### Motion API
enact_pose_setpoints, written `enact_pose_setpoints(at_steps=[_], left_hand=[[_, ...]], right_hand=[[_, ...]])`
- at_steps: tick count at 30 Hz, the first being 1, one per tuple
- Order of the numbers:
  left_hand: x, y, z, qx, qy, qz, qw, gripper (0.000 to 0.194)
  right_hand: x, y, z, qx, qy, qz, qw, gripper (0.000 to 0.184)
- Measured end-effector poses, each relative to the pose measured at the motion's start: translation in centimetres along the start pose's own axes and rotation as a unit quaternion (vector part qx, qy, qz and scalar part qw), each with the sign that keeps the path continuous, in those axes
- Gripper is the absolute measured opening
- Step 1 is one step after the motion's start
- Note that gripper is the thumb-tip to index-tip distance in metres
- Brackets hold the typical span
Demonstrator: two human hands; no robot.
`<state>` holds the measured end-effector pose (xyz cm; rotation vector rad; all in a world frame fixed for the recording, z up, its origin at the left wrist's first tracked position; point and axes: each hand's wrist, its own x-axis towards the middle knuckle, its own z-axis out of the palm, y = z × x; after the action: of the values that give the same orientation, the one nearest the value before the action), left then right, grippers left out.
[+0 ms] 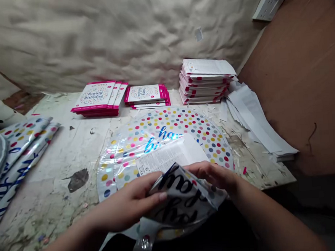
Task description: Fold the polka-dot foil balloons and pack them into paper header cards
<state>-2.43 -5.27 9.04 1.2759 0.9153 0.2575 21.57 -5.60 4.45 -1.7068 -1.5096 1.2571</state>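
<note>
A flat round foil balloon (168,133) with coloured dots and blue lettering lies on the worn table (58,163) in front of me. Its near part is folded up, showing black script lettering (181,199). My left hand (130,204) pinches that folded part, thumb on top. My right hand (217,175) grips the fold from the right side. A white printed card (169,156) lies on the balloon just beyond my fingers.
Pink-edged packaged balloon stacks (99,97) (148,95) and a taller stack (204,81) line the back wall. Loose white sheets (256,123) lie at right. More folded foil balloons (17,151) sit at left. A power strip (269,1) hangs top right.
</note>
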Motion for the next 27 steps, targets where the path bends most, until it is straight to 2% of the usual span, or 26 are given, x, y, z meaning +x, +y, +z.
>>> enact_pose_setpoints(at_steps=[2,3,4,6,7,8,11,13,15,17,19,23,25,27], left_hand=[[2.4,1.0,-0.3,0.117,0.005,0.044,0.992,0.033],[3.7,1.5,-0.5,0.184,0.042,0.074,0.979,0.034],[5.1,2.0,-0.7,0.253,0.097,0.108,0.957,0.036],[8.0,2.6,-0.9,0.385,0.206,0.164,0.884,0.038],[9.5,2.6,-0.8,0.442,0.219,0.178,0.851,0.037],[11.0,2.4,-0.6,0.492,0.194,0.185,0.828,0.036],[14.8,1.0,0.2,0.583,0.07,0.219,0.779,0.027],[16.3,0.1,0.7,0.612,0.052,0.263,0.744,0.023],[16.9,-0.4,0.9,0.626,0.066,0.301,0.716,0.021],[16.8,-0.3,0.8,0.628,0.076,0.331,0.7,0.018],[16.4,0.0,0.7,0.624,0.075,0.358,0.691,0.017],[15.6,0.4,0.9,0.632,0.078,0.415,0.65,0.019],[15.3,0.5,1.2,0.637,0.086,0.432,0.632,0.02],[15.1,0.6,1.4,0.64,0.092,0.436,0.626,0.019]], right_hand=[[0.4,0.2,-2.2,0.045,-0.147,-0.043,0.987,0.016],[0.8,0.5,-3.2,0.063,-0.164,-0.048,0.983,0.014],[1.2,1.0,-4.0,0.073,-0.12,-0.032,0.99,0.011],[2.2,2.7,-5.4,0.083,0.003,0.019,0.996,0.011],[2.7,3.6,-5.9,0.09,0.044,0.044,0.994,0.013],[3.2,4.5,-6.4,0.1,0.073,0.066,0.99,0.015],[3.9,6.6,-7.2,0.148,0.134,0.109,0.974,0.017],[3.8,7.2,-7.2,0.163,0.154,0.103,0.969,0.018],[3.5,7.4,-6.8,0.16,0.176,0.093,0.967,0.02],[3.0,7.3,-6.6,0.154,0.185,0.085,0.967,0.022],[2.4,6.8,-6.7,0.152,0.143,0.07,0.976,0.025],[1.8,5.4,-7.5,0.141,0.003,0.06,0.988,0.032],[1.9,4.8,-7.5,0.136,-0.017,0.057,0.989,0.032],[2.1,4.5,-6.9,0.135,0.02,0.009,0.991,0.029]])
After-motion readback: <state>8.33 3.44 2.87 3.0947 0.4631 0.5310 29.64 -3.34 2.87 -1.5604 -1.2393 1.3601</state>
